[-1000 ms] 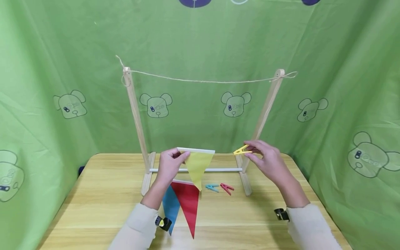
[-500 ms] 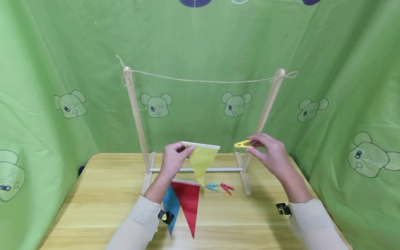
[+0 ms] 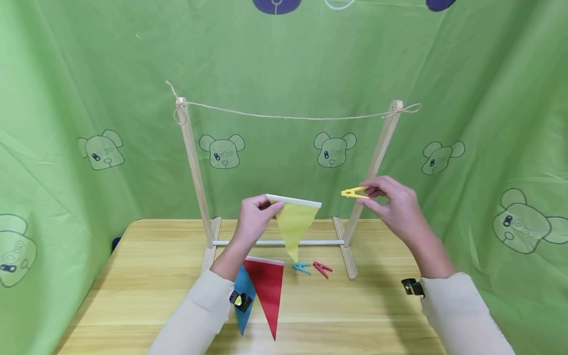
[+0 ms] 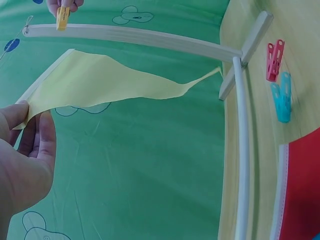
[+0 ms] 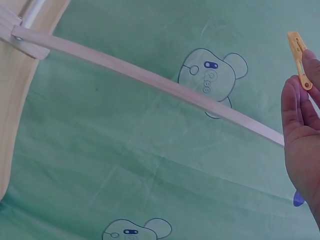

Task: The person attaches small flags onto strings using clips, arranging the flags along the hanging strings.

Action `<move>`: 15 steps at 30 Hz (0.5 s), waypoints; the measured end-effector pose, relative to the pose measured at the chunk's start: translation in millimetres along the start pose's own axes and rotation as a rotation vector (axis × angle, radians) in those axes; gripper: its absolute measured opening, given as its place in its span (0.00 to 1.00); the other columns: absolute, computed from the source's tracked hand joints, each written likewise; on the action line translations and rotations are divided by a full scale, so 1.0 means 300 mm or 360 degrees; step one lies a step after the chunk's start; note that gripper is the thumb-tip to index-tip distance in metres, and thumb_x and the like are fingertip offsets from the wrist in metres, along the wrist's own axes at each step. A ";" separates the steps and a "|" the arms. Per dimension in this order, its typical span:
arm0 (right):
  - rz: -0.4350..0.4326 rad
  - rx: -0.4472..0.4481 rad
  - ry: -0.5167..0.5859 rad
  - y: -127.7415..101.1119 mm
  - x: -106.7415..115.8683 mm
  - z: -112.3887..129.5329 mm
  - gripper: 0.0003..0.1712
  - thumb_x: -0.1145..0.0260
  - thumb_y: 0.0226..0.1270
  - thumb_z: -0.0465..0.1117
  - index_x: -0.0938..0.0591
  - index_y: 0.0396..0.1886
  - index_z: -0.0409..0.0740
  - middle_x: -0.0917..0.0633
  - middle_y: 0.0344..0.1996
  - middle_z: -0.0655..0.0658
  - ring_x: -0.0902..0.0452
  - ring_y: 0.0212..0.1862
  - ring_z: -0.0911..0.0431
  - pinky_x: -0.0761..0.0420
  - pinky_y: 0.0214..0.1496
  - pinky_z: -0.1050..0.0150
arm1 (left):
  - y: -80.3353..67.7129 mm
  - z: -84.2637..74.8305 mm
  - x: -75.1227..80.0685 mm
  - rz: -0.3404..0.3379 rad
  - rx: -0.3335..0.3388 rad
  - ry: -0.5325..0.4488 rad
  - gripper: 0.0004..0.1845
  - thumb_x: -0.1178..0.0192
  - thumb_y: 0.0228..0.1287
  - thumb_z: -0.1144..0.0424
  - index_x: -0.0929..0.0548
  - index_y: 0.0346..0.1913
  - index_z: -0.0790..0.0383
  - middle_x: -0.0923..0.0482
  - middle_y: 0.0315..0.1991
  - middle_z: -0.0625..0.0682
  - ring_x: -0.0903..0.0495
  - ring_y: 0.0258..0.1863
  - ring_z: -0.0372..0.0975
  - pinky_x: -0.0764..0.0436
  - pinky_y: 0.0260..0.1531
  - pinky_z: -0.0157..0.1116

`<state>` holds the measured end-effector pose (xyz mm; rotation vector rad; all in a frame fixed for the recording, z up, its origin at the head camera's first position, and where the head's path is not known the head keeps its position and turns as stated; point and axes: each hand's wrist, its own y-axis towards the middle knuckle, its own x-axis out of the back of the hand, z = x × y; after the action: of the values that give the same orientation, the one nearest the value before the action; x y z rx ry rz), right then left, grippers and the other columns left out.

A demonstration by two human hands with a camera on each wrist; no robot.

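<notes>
Left hand [image 3: 256, 217] pinches a yellow pennant [image 3: 295, 224] mid-frame; right hand [image 3: 398, 204], centre-right, a yellow clothespin [image 3: 349, 193]. Both have risen.

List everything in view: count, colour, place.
Table: 1, light wood, below
Yellow flag: 1, yellow, above table
Flags: 2, red and blue, on table
Yellow clothespin: 1, yellow, above table
Clothespins: 2, red and light blue, on table
Posts: 2, pale wood, either side
Feet: 2, pale wood, under posts
String: 1, tan, between post tops
Rod: 1, white, between post bottoms
Curtain: count unclear, green, around
Unclear object: 1, dark, table's left edge
Sleeves: 2, off-white, on forearms
Wrist cameras: 2, black, at cuffs
Left hand: 1, holding yellow flag
Right hand: 1, holding yellow clothespin
</notes>
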<state>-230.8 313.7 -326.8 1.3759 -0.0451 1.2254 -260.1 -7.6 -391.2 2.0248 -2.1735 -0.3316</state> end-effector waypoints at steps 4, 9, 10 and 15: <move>-0.0018 0.0013 -0.0002 0.020 0.021 -0.003 0.22 0.19 0.50 0.25 0.14 0.47 0.35 0.13 0.39 0.43 0.18 0.38 0.57 0.23 0.47 0.86 | 0.013 -0.010 -0.014 0.0022 0.0025 -0.0032 0.09 0.27 0.63 0.66 0.10 0.41 0.69 0.16 0.29 0.49 0.22 0.29 0.39 0.17 0.30 0.30; -0.0029 0.0020 -0.0016 0.042 0.042 -0.008 0.22 0.19 0.50 0.25 0.14 0.47 0.35 0.13 0.38 0.43 0.20 0.39 0.62 0.23 0.46 0.86 | 0.031 -0.022 -0.031 0.0040 0.0057 -0.0049 0.10 0.27 0.63 0.66 0.10 0.43 0.69 0.14 0.31 0.51 0.19 0.29 0.36 0.14 0.33 0.33; -0.0031 0.0020 -0.0016 0.047 0.047 -0.009 0.22 0.19 0.50 0.25 0.14 0.47 0.35 0.13 0.38 0.43 0.20 0.39 0.63 0.23 0.46 0.86 | 0.035 -0.027 -0.035 0.0043 0.0057 -0.0047 0.10 0.27 0.63 0.66 0.10 0.43 0.69 0.14 0.31 0.52 0.19 0.29 0.36 0.13 0.34 0.36; -0.0035 0.0007 -0.0015 0.067 0.066 -0.009 0.22 0.19 0.50 0.26 0.14 0.48 0.36 0.13 0.39 0.43 0.21 0.40 0.67 0.23 0.47 0.87 | 0.054 -0.042 -0.053 0.0041 0.0049 -0.0055 0.09 0.27 0.63 0.67 0.10 0.43 0.69 0.15 0.30 0.51 0.19 0.28 0.37 0.11 0.42 0.50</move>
<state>-237.2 322.5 -300.8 1.3827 -0.0340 1.2014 -271.2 8.5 -374.0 2.0194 -2.2367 -0.3341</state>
